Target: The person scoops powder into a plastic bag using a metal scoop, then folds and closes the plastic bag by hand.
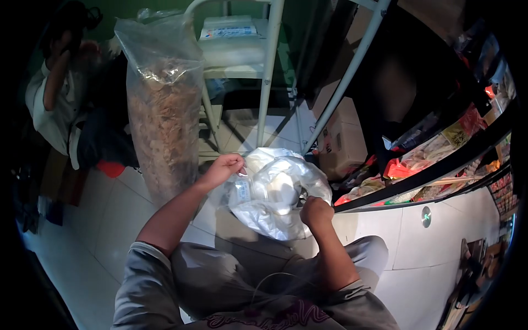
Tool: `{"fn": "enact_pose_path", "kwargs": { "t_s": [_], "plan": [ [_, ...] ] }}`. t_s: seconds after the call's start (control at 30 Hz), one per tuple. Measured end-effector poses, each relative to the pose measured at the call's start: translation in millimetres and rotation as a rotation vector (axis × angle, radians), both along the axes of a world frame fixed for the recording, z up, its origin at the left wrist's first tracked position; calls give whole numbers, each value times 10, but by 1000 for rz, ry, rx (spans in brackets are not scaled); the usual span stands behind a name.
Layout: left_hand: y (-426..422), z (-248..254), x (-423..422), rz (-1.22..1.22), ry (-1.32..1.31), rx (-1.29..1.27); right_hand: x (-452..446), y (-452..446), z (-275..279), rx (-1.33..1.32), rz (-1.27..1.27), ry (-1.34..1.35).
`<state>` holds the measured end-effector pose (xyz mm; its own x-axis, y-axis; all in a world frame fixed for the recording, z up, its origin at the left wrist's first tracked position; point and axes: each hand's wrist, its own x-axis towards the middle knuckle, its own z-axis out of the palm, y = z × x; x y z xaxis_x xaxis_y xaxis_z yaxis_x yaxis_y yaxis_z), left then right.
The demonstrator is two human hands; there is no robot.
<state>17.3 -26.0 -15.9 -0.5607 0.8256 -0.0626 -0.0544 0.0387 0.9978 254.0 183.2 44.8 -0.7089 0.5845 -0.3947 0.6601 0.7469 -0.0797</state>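
On the floor in front of my knees sits a white plastic bag (263, 223), its mouth spread wide around pale, rounded contents (282, 188). Over its left side, my left hand (226, 168) pinches the top of a small clear plastic bag (242, 190) with a blue-printed label. My right hand (317, 212) is closed in a fist at the right side of the white bag. What that fist grips is hidden; a small dark, shiny bit shows beside its knuckles.
A tall clear sack (165, 115) of brown, flaky dried goods stands at left. Behind the bag is a pale metal ladder (268, 82) carrying wrapped packs (228, 28). A cardboard box (342, 140) and a display of packaged goods (418, 165) lie right. Another person (55, 104) is far left.
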Motion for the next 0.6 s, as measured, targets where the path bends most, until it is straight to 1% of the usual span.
{"fn": "enact_pose_path", "kwargs": {
  "t_s": [0.13,0.17,0.2,0.27,0.3,0.33,0.4,0.43,0.47,0.5,0.53,0.6],
  "plan": [
    [-13,-20,4,7,1,-5,3,25,-3,27,-71,67],
    [-9,-21,1,12,5,-11,2,-9,114,42,-77,90],
    [-29,-27,-1,22,3,-15,-10,27,277,-68,-114,127],
    [-6,-26,-11,25,0,39,30,126,177,-98,-85,179],
    [-3,-32,-20,25,-1,35,109,387,-26,-93,364,139],
    [8,-29,-18,47,0,37,97,382,-83,-93,364,139],
    [31,-37,-19,67,-4,42,89,401,-161,-644,57,-62],
    [16,-28,-22,81,25,46,89,314,-71,-703,-32,-25],
    [26,-35,-17,96,51,52,107,291,-355,-801,-72,-63],
    [54,-73,6,92,39,51,118,92,-767,-995,-526,-39],
    [70,-66,-6,118,6,57,93,82,-773,-983,-482,-66],
    [103,-63,-29,140,-24,57,73,-143,-843,-1050,-597,-22]
  ]
}}
